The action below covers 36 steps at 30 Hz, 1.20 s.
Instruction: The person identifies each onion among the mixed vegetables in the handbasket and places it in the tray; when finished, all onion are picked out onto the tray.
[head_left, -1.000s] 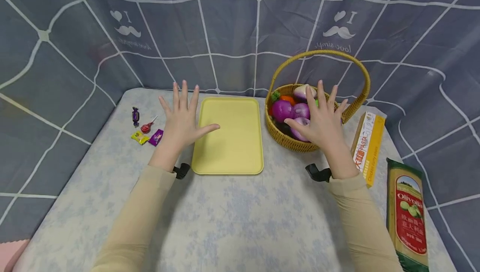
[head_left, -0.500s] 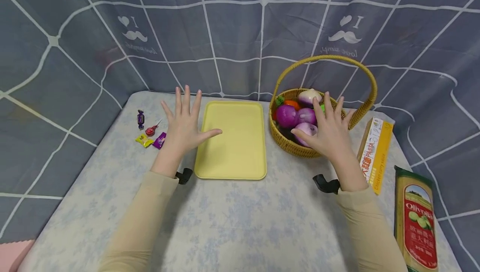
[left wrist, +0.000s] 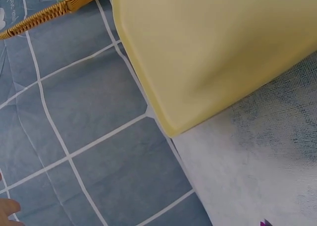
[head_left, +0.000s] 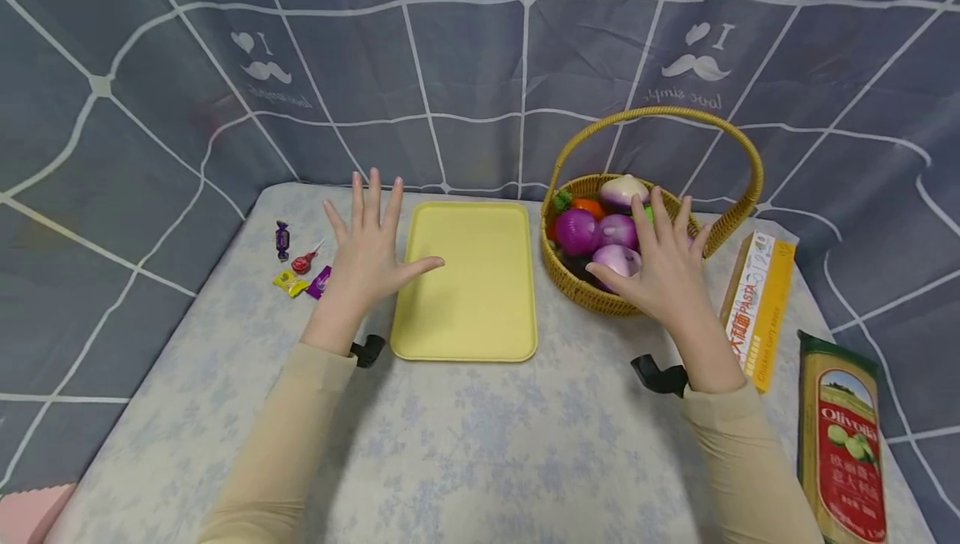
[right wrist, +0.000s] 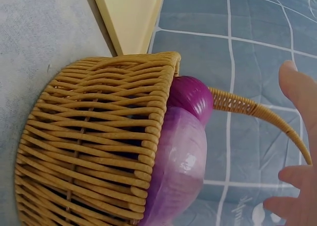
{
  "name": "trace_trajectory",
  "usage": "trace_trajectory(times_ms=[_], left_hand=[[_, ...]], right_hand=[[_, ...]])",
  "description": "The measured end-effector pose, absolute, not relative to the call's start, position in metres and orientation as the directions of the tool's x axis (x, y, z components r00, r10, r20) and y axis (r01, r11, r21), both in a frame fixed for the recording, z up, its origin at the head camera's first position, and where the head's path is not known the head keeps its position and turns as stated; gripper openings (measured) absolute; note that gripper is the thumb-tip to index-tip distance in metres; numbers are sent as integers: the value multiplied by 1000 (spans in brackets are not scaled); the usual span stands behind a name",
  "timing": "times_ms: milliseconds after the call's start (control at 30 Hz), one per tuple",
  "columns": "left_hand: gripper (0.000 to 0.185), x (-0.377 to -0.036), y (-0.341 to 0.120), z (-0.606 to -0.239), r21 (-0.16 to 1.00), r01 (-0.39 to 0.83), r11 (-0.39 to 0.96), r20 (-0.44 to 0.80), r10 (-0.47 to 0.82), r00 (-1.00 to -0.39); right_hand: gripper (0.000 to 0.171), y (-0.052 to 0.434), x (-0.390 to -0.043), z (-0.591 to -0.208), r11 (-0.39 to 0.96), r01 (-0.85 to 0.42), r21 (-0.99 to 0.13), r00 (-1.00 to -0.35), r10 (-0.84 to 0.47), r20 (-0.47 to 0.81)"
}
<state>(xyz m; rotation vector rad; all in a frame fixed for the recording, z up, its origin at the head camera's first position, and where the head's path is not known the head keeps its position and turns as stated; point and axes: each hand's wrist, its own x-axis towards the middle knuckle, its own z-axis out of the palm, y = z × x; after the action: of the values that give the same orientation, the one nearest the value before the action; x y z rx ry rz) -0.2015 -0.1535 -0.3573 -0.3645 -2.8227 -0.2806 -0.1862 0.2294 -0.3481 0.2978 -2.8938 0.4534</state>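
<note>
My left hand is held up with its fingers spread, between the wrapped candies and the yellow tray, its thumb overlapping the tray's left edge. It holds nothing. Spread as well, my right hand overlaps the right part of a wicker basket in the head view and holds nothing. Inside the basket are purple onions, a pale purple-and-white vegetable and something orange. In the right wrist view, the fingers stand apart from the onion at the basket's rim.
On the left lie a dark purple candy, a red lollipop, a yellow-wrapped candy and a purple packet. To the right are a pasta box and a spaghetti bag. A blue-grey curtain hangs behind the table.
The head view has shifted, so most of the scene sits slightly lower and further right. Both hands stay raised with fingers spread; the right one appears a little lower and further right.
</note>
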Motion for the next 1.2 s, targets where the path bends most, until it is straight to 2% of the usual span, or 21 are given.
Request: trace_trajectory(times_ms=[467,833,1200], left_hand=[[119,-203,-159,-360,176,275,945,314,211,-926],[116,-199,-164,-366,232,272,934,312,194,-930],[112,-199,-168,-372,237,288,928,332,201,-922]], right_hand=[[108,235,-185,-350,927,-227,-298,-960,-162,227],[101,246,-184,-355,895,-241,-374,-955,-150,254],[94,261,-179,-353,891,-174,-418,-967,-75,243]])
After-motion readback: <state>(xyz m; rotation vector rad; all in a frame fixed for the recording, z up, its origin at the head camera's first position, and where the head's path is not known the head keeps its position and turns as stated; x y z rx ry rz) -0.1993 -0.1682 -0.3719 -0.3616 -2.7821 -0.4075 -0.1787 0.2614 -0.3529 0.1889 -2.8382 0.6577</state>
